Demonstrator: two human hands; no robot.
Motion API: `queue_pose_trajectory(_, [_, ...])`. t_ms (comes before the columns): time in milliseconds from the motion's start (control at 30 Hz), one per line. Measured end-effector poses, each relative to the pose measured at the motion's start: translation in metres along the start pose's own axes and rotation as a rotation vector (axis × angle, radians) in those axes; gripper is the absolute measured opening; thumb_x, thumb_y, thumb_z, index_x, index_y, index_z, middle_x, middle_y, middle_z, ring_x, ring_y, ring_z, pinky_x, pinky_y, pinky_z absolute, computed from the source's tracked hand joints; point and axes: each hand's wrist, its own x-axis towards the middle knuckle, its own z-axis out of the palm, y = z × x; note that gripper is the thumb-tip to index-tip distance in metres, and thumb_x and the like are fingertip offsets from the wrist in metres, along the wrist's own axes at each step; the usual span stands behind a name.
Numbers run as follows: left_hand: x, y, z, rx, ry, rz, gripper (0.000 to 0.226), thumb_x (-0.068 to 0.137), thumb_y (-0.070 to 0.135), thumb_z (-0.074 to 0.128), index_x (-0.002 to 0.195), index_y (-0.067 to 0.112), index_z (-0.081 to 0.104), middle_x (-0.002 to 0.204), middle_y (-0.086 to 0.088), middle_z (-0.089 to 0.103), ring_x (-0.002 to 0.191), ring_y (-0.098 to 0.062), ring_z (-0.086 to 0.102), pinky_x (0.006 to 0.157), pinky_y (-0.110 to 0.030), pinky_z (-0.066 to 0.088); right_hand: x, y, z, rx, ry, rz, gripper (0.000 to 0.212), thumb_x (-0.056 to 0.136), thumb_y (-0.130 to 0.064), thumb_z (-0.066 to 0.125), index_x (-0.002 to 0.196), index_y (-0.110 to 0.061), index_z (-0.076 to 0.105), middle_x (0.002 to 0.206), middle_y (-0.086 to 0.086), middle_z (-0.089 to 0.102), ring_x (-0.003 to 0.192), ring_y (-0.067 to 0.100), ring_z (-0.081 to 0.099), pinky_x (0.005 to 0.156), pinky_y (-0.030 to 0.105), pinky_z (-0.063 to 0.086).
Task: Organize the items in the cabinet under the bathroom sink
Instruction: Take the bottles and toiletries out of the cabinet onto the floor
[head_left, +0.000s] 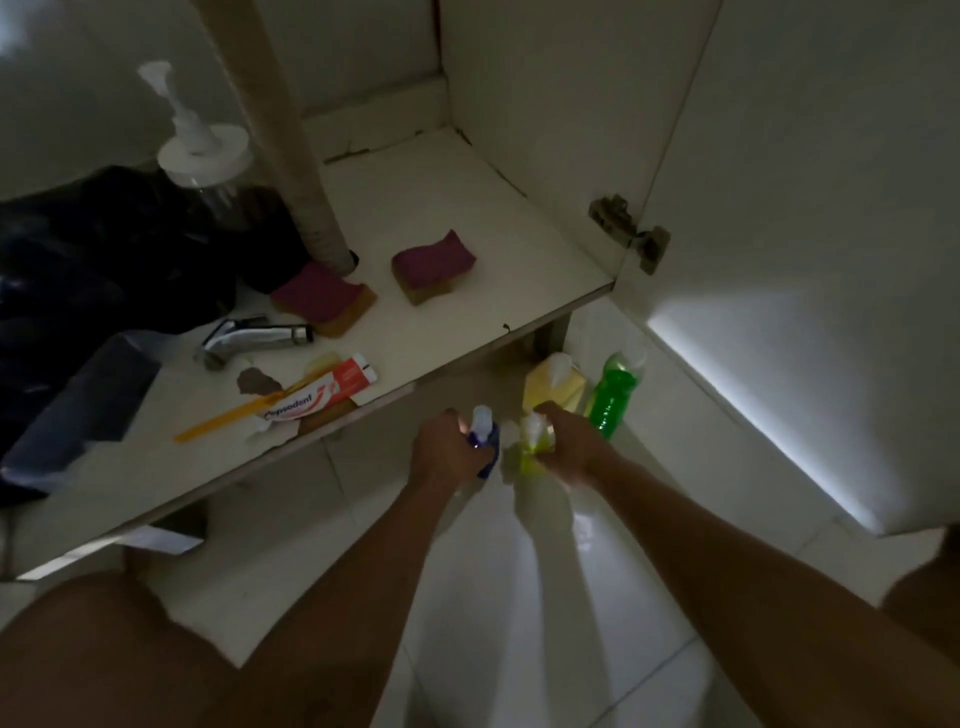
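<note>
The left hand (441, 451) has its grip curled round a small blue bottle (482, 439) with a white cap. The right hand (570, 448) has its grip closed on a yellow-green bottle (531, 448). Both bottles are just above the tiled floor (519, 597), in front of the open cabinet. Just beyond them stand a pale yellow container (553, 387) and a green bottle (615, 395); their labels are unreadable. On the cabinet shelf (441, 208) near its front edge lies a red-and-white toothpaste tube (322, 395) reading "Pepsodent". Further in are a chrome tap (260, 338) and two pink-topped sponges (434, 267). At the back left stands a pump dispenser (202, 156).
</note>
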Motion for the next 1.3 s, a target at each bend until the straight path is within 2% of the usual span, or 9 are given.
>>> queue_pose_trajectory(133, [0.004,-0.003,0.018,-0.124,0.132,-0.021,0.027,0.079,0.028,0.075,0.084,0.008,0.057,0.082,-0.008,0.065,0.076,-0.027,0.063,0.063,-0.025,0.041,0.017,-0.007,0.016,0.008,0.086,-0.025,0.058,0.092,-0.018,0.065,0.144,-0.016,0.04,0.134,0.016,0.056,0.121,0.033,0.056,0.095,0.038,0.047])
queue_pose_trajectory(533, [0.019,-0.014,0.045,-0.215,0.154,-0.042,0.044,0.062,0.022,0.091,0.088,0.012,0.057,0.09,-0.008,0.068,0.08,-0.024,0.066,0.071,-0.036,0.056,0.035,-0.001,0.04,0.068,0.212,-0.008,0.052,0.099,-0.02,0.053,0.147,-0.02,0.034,0.122,0.019,0.063,0.102,0.034,0.066,0.086,0.04,0.055])
queue_pose_trajectory(700, [0.018,-0.012,0.034,-0.152,0.022,-0.103,0.052,0.067,0.022,0.088,0.103,0.006,0.053,0.102,-0.01,0.067,0.089,-0.026,0.066,0.068,-0.028,0.051,0.014,-0.003,0.041,0.002,0.331,-0.016,0.054,0.096,-0.016,0.056,0.145,-0.02,0.032,0.104,0.014,0.069,0.082,0.026,0.07,0.07,0.039,0.06])
queue_pose_trajectory(833, [0.015,-0.001,-0.002,0.181,-0.215,-0.077,0.048,0.079,0.026,0.077,0.116,0.006,0.055,0.114,-0.013,0.066,0.106,-0.029,0.063,0.082,-0.031,0.049,-0.011,-0.016,0.016,-0.035,0.407,-0.181,0.041,0.093,-0.023,0.059,0.129,-0.02,0.039,0.083,0.005,0.067,0.062,0.017,0.064,0.053,0.033,0.057])
queue_pose_trajectory(967, [0.019,0.033,-0.08,0.113,-0.425,0.056,0.03,0.081,0.022,0.072,0.107,0.006,0.069,0.105,-0.013,0.072,0.094,-0.028,0.07,0.083,-0.037,0.059,0.008,-0.057,-0.044,-0.033,0.565,-0.374,0.033,0.091,-0.024,0.059,0.12,-0.014,0.048,0.078,0.003,0.063,0.057,0.019,0.061,0.053,0.034,0.056])
queue_pose_trajectory(1067, [0.02,0.06,-0.142,-0.003,-0.513,0.077,0.017,0.081,0.015,0.073,0.097,0.007,0.073,0.094,-0.011,0.075,0.085,-0.023,0.074,0.071,-0.031,0.062,0.041,-0.096,-0.09,-0.028,0.601,-0.47,0.037,0.087,-0.02,0.058,0.123,-0.015,0.052,0.092,0.006,0.062,0.072,0.022,0.061,0.062,0.037,0.055])
queue_pose_trajectory(1133, [0.029,0.071,-0.173,0.026,-0.468,0.132,0.015,0.082,0.021,0.077,0.093,0.013,0.071,0.091,-0.005,0.074,0.081,-0.018,0.071,0.065,-0.027,0.058,0.065,-0.118,-0.109,-0.093,0.474,-0.462,0.046,0.088,-0.022,0.057,0.132,-0.016,0.048,0.113,0.01,0.057,0.097,0.028,0.057,0.077,0.042,0.054])
queue_pose_trajectory(1233, [0.056,0.064,-0.206,0.227,-0.14,0.259,0.021,0.085,0.023,0.072,0.104,0.021,0.064,0.096,0.001,0.064,0.083,-0.018,0.061,0.067,-0.026,0.05,0.088,-0.146,-0.126,-0.324,0.233,-0.431,0.066,0.09,-0.028,0.061,0.149,-0.023,0.032,0.145,0.006,0.039,0.126,0.032,0.042,0.099,0.047,0.044])
queue_pose_trajectory(1300, [0.073,0.049,-0.223,0.462,0.023,0.295,0.034,0.09,0.036,0.061,0.122,0.027,0.053,0.114,-0.003,0.058,0.095,-0.024,0.059,0.078,-0.03,0.051,0.098,-0.161,-0.128,-0.435,0.154,-0.432,0.077,0.088,-0.027,0.064,0.153,-0.029,0.024,0.156,0.004,0.027,0.136,0.033,0.033,0.106,0.048,0.037])
